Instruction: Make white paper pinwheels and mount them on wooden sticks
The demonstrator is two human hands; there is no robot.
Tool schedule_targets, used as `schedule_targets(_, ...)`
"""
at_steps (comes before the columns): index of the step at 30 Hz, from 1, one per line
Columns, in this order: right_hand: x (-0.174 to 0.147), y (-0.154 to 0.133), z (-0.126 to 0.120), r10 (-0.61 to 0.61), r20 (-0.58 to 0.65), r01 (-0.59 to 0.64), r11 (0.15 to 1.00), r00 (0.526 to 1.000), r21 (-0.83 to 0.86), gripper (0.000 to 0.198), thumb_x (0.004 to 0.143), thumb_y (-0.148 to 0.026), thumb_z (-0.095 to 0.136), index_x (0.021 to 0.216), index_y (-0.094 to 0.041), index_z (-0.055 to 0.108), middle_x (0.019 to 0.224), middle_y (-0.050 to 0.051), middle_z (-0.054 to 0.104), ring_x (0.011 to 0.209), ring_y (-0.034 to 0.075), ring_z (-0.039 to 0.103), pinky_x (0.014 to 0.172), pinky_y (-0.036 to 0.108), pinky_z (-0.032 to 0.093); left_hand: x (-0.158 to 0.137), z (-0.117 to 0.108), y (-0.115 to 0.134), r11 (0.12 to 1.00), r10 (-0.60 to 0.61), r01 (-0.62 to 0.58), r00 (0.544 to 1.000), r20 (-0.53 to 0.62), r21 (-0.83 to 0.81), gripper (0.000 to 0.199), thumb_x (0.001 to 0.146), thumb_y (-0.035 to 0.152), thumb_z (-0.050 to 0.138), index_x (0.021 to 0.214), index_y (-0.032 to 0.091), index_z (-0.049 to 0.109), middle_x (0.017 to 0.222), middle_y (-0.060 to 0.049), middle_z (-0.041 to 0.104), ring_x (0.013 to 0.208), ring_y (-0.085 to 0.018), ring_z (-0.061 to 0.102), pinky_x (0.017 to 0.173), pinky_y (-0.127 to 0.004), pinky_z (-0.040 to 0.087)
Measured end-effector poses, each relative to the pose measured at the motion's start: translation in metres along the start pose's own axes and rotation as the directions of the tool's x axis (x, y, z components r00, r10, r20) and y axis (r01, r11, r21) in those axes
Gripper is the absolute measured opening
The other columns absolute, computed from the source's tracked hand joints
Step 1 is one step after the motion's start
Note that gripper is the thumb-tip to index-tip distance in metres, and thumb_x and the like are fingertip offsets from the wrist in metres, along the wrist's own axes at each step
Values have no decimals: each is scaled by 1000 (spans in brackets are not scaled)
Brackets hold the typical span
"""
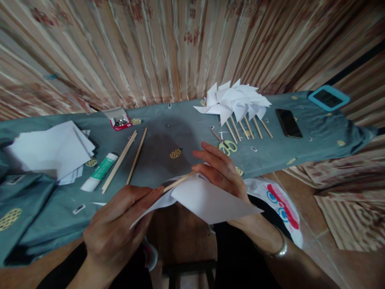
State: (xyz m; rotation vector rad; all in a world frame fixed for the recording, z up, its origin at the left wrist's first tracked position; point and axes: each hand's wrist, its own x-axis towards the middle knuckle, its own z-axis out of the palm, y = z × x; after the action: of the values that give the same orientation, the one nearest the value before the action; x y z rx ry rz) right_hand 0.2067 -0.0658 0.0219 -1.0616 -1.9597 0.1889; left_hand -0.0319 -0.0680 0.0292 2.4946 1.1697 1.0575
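Left hand (117, 222) pinches wooden stick (179, 182) and paper (210, 198) at tabletop's (192, 136) near edge; right hand (224, 172): fingers (215, 152) slightly spread, thumb hidden, grip unclear. Tablecloth (69, 228) cut off left; curtain (165, 48) beyond far edge.

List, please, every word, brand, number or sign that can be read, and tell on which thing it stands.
No text can be read.
Glue stick: white print on green label, too blurred.
Red box: pale marks, too small.
Tablecloth: little printed rectangles, too small.
Blue-framed device: dark screen, nothing legible.
Phone: no visible text.
Held white paper: no visible print.
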Motion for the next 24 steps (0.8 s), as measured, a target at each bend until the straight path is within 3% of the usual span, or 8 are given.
schedule_targets(4, 0, -3, -1, 13, 8, -13, 1000, 1000, 12, 31, 96, -21, 52, 126, -23, 56, 129, 9, 63, 138, 27, 44, 111, 54, 42, -1, -1, 5, 1000, 14, -14, 1000, -4, 18, 27, 89, 11, 58, 113, 22, 65, 91, -1, 68, 74, -11, 66, 66, -19, 53)
schedule_targets(8, -2, -4, -1, 18, 17, -19, 999, 1000, 26, 29, 95, -20, 52, 124, -21, 57, 128, 10, 63, 138, 27, 44, 111, 52, 42, -4, -5, 6, 998, -46, 44, 997, 57, 36, 27, 90, 14, 57, 114, 25, 64, 94, -1, 70, 78, -14, 68, 69, -24, 55)
schedule_targets(11, -2, -5, 0, 38, 18, -39, 998, 999, 54, 28, 96, -22, 52, 123, -22, 58, 128, 9, 64, 138, 27, 45, 110, 52, 44, -6, -6, 3, 998, -2, -4, 997, 77, 68, 27, 91, 15, 54, 116, 24, 62, 94, -2, 69, 78, -15, 67, 69, -24, 55)
schedule_targets(15, -1, -5, 0, 52, 18, -54, 996, 998, 78, 28, 95, -22, 53, 122, -23, 58, 126, 9, 65, 136, 28, 46, 107, 52, 47, -6, -6, 2, 997, 21, -25, 998, 58, 74, 28, 91, 13, 54, 115, 22, 62, 92, -3, 68, 76, -14, 66, 67, -23, 55)
schedule_targets(21, -2, -5, -1, 49, 47, -54, 993, 998, 104, 28, 94, -23, 54, 121, -23, 58, 126, 9, 64, 136, 28, 46, 107, 53, 45, -7, -8, 7, 997, -71, 70, 996, 49, 7, 26, 91, 13, 54, 112, 25, 64, 94, -2, 70, 78, -14, 68, 71, -24, 55)
schedule_targets(24, -2, -3, -1, 51, 75, -60, 991, 996, 118, 27, 93, -24, 54, 120, -22, 58, 127, 10, 64, 137, 28, 45, 108, 53, 44, -7, -4, 3, 1000, -31, 31, 999, 41, 0, 23, 88, 13, 58, 107, 24, 66, 90, 0, 71, 75, -13, 68, 70, -21, 54)
